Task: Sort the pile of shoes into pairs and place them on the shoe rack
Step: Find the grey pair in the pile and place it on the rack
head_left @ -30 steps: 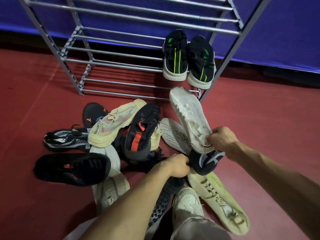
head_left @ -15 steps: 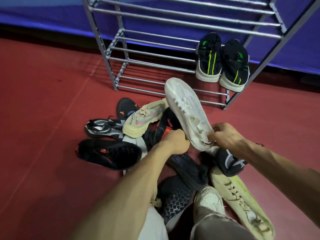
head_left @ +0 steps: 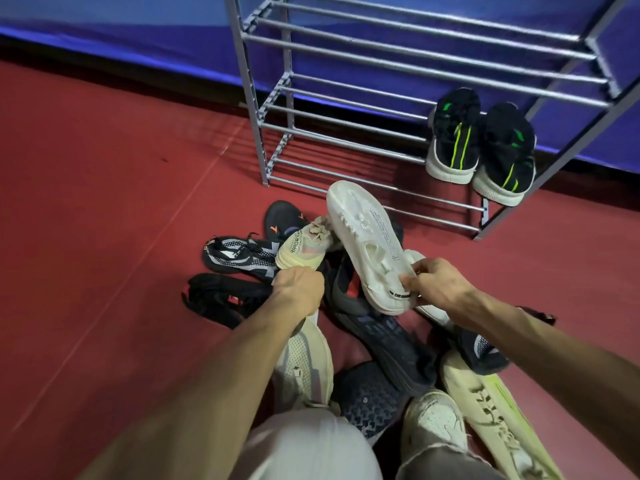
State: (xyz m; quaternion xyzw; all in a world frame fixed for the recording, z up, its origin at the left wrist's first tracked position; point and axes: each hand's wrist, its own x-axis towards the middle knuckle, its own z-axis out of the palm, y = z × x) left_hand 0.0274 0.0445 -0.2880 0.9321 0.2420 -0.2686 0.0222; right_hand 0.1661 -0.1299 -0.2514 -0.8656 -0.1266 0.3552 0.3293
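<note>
A white shoe (head_left: 367, 244) is lifted over the pile with its sole turned toward me; my right hand (head_left: 436, 289) grips its heel. My left hand (head_left: 299, 289) is closed at the top of a pale mesh shoe (head_left: 304, 365), just below a cream shoe (head_left: 301, 251) with printed lettering. The grey metal shoe rack (head_left: 415, 60) stands behind the pile. A black pair with green stripes (head_left: 453, 136) rests on the right end of a lower tier. Under the white shoe lies a second white shoe (head_left: 433, 311), mostly hidden.
Several loose shoes lie on the red floor (head_left: 104, 237): a black-and-white knit shoe (head_left: 239, 258), a black shoe with orange marks (head_left: 282, 220), a black sole (head_left: 221, 299), a dark grey shoe (head_left: 381, 334), a yellow-cream shoe (head_left: 495, 410). A blue wall (head_left: 138, 29) backs the rack.
My left hand has moved left across the pile and closed on the pale mesh shoe. My right hand has raised the white shoe higher. My view has swung left.
</note>
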